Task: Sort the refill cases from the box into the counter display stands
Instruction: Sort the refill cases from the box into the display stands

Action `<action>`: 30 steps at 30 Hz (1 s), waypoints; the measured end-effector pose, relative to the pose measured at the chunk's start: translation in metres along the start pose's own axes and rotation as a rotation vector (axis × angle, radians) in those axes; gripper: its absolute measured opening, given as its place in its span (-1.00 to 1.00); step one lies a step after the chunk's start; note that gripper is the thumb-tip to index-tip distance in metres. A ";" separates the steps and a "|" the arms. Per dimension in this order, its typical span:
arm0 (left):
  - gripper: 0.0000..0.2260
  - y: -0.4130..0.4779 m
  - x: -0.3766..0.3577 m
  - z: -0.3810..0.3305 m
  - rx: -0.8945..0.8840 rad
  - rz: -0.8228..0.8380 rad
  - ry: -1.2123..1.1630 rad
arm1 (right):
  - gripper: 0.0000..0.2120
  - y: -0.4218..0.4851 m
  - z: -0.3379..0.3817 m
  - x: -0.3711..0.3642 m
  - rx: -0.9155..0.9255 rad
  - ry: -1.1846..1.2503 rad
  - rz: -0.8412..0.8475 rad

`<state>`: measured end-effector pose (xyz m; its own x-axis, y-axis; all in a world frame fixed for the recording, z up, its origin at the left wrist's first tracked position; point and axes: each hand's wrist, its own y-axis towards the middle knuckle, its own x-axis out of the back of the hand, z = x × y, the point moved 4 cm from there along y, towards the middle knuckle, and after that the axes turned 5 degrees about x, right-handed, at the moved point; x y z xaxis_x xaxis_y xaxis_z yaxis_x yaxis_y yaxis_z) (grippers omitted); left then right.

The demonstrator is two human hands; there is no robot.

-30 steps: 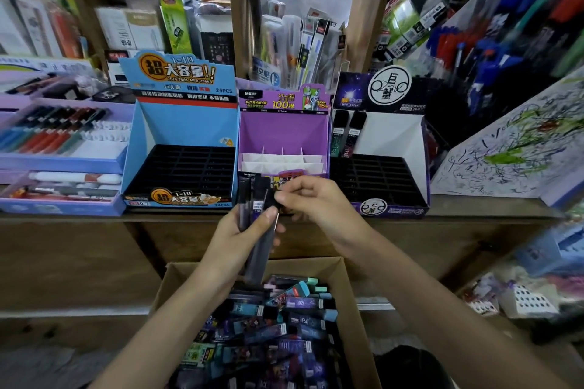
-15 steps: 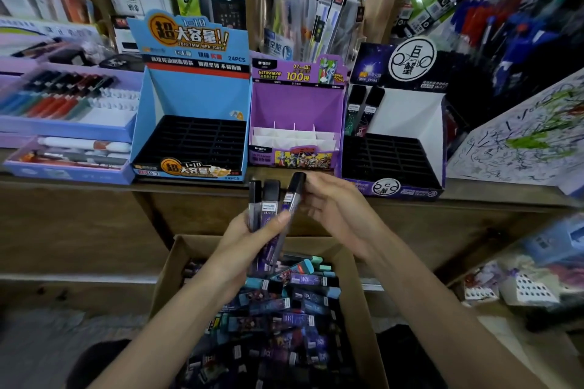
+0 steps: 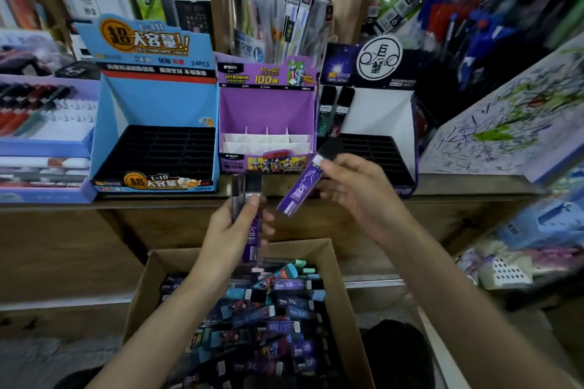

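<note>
A cardboard box (image 3: 343, 287) below the counter is full of several purple, teal and black refill cases (image 3: 268, 309). My left hand (image 3: 235, 230) grips two upright cases (image 3: 249, 199) above the box. My right hand (image 3: 354, 186) pinches one purple case with a black cap (image 3: 303, 186), tilted, in front of the counter edge. Three display stands sit on the counter: a blue one (image 3: 158, 110), a purple one (image 3: 268, 110) with white dividers, and a white and dark one (image 3: 379, 117) with two cases (image 3: 333, 110) standing at its back left.
Trays of pens (image 3: 41, 123) stand at the left on the wooden counter (image 3: 458, 189). A scribbled test pad (image 3: 512, 123) leans at the right. Shelves of pens and packs fill the back. A low shelf with small goods (image 3: 521, 256) lies at the lower right.
My right hand has pulled one purple case out of the bunch in my left hand and moved it right and up. The left hand now holds two cases.
</note>
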<state>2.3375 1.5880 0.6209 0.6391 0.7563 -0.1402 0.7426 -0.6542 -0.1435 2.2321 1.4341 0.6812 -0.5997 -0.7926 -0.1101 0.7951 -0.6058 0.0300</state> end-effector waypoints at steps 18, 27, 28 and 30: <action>-0.72 0.024 -0.013 -0.025 -0.059 0.048 -0.031 | -0.87 0.116 0.039 0.096 0.455 -0.610 -0.128; -0.80 0.022 -0.016 -0.024 -0.054 0.052 0.003 | -0.88 0.125 0.046 0.090 0.399 -0.736 -0.068; -0.79 0.022 -0.016 -0.024 -0.056 0.057 0.009 | -0.87 0.125 0.046 0.091 0.395 -0.745 -0.060; -0.77 0.021 -0.015 -0.024 -0.058 0.062 0.014 | -0.86 0.124 0.040 0.093 0.372 -0.721 -0.080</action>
<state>2.3480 1.5634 0.6438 0.6870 0.7143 -0.1333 0.7113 -0.6986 -0.0780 2.2718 1.2824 0.7142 -0.6649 -0.5191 0.5371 0.7415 -0.5450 0.3913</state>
